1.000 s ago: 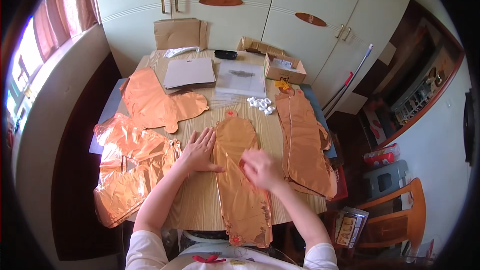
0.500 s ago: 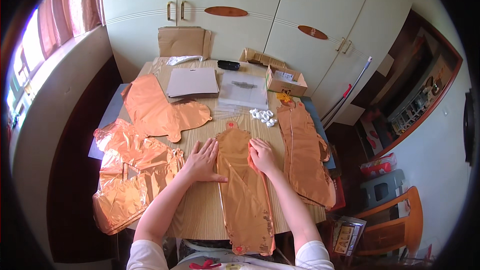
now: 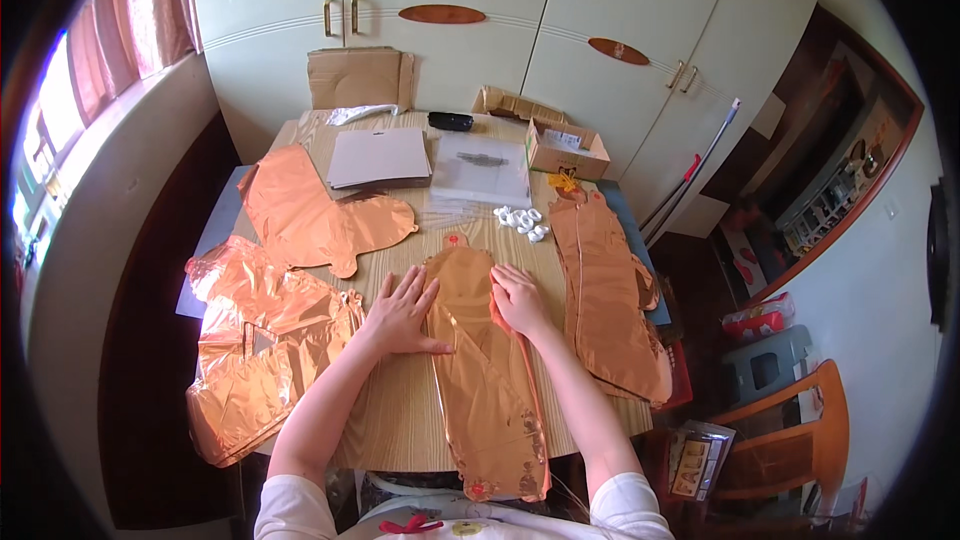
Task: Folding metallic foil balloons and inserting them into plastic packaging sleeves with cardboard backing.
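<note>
Copper foil piece (image 3: pixel 485 400), left hand (image 3: pixel 400 322) spread — right hand (image 3: pixel 518 304) curled, grip unclear, white pieces (image 3: pixel 515 220) beyond, foil stack (image 3: pixel 612 290) alongside

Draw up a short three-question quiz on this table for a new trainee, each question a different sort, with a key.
1. True or false: The left hand rests along the right edge of the middle copper foil.

2. Choose one. Directly right of the pale card stack lies:
a) a chair
b) clear plastic
c) a curtain

3. Fill in: The open cardboard box stands toward the far ____ corner of the table.

Key:
1. False; it is at the left edge.
2. b
3. right
</note>
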Action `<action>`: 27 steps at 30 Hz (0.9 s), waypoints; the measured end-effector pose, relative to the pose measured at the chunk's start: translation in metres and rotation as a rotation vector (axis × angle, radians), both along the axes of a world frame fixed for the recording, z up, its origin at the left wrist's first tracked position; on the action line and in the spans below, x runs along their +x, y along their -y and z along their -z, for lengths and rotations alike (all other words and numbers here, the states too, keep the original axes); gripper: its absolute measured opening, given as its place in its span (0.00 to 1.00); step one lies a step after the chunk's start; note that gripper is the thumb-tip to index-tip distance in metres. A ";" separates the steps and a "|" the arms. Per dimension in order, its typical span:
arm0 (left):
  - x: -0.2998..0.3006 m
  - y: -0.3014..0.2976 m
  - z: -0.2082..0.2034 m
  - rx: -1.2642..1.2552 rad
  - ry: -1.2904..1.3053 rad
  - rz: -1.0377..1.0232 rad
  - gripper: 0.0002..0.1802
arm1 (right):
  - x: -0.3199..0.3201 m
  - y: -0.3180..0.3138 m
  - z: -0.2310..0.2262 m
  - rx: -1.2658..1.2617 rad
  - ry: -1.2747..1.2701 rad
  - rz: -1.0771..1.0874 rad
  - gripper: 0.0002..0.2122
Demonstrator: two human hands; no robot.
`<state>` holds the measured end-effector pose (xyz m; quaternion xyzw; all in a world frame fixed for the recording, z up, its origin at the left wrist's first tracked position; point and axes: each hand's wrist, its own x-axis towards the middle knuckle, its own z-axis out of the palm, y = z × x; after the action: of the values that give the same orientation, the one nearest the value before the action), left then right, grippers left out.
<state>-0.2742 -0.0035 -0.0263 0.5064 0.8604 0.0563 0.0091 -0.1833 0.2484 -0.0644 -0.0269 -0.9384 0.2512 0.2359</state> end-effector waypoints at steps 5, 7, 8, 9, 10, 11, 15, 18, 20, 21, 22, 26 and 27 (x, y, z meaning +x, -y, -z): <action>-0.005 -0.003 0.001 -0.004 0.011 -0.004 0.69 | 0.007 -0.003 -0.001 -0.047 -0.015 -0.026 0.19; -0.007 -0.003 -0.004 -0.041 0.032 -0.015 0.69 | 0.020 0.007 -0.013 -0.084 -0.014 -0.050 0.20; -0.009 -0.002 -0.003 -0.031 0.028 -0.018 0.70 | 0.030 0.016 -0.023 -0.050 0.032 -0.099 0.20; -0.012 0.001 0.000 -0.024 0.026 -0.023 0.70 | 0.046 0.028 -0.033 -0.018 0.078 -0.151 0.20; -0.014 0.001 0.002 -0.011 0.020 -0.021 0.70 | 0.060 0.038 -0.042 0.020 0.119 -0.196 0.20; -0.015 -0.001 0.003 -0.002 0.012 -0.010 0.70 | 0.073 0.046 -0.042 0.102 0.170 -0.242 0.22; -0.017 0.000 0.007 0.018 -0.006 0.001 0.69 | 0.116 0.087 -0.045 0.294 0.234 -0.407 0.23; -0.017 0.001 0.004 0.016 -0.015 -0.001 0.69 | 0.127 0.098 -0.039 0.335 0.258 -0.455 0.24; -0.015 0.000 0.001 0.003 -0.011 0.002 0.69 | 0.128 0.098 -0.032 0.298 0.238 -0.452 0.23; -0.010 0.001 -0.005 0.026 -0.068 0.000 0.65 | 0.128 0.097 -0.032 0.304 0.240 -0.450 0.24; -0.008 0.002 -0.005 0.060 -0.087 0.014 0.62 | 0.127 0.098 -0.031 0.307 0.240 -0.449 0.23; 0.014 0.004 -0.006 0.139 -0.064 0.069 0.47 | 0.128 0.098 -0.033 0.319 0.265 -0.440 0.23; 0.020 0.007 0.000 0.165 -0.040 0.088 0.45 | 0.128 0.099 -0.033 0.320 0.273 -0.442 0.23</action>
<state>-0.2546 -0.0103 -0.0263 0.5436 0.8299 0.1164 -0.0474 -0.0557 0.1494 -0.0311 0.1819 -0.9721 0.1397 0.0484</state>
